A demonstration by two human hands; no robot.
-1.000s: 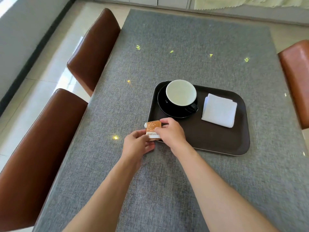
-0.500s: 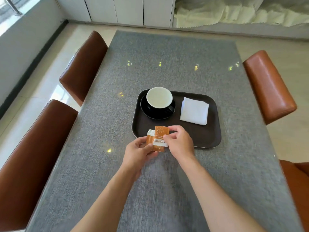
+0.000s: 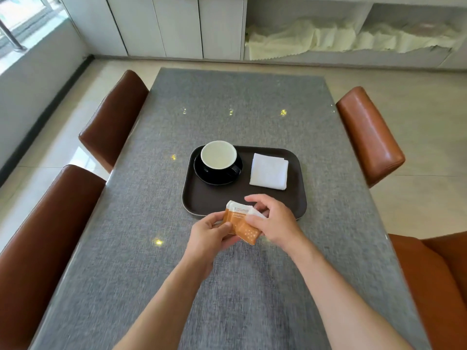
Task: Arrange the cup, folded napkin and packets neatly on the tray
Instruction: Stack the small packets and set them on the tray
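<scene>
Head view: both hands, left [image 3: 211,236] and right [image 3: 274,222], fingers pinched shut on packets [image 3: 241,223] at tray's [image 3: 202,200] near edge; cup [image 3: 218,155] and napkin [image 3: 269,171] sit on tray.

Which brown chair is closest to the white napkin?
The chair on the right side of the table, at its far end. It stands just beyond the table edge from the napkin; the other three chairs are farther off.

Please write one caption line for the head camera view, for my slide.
Both hands, left hand and right hand, hold orange packets at the near edge of a tray carrying cup and napkin.
</scene>
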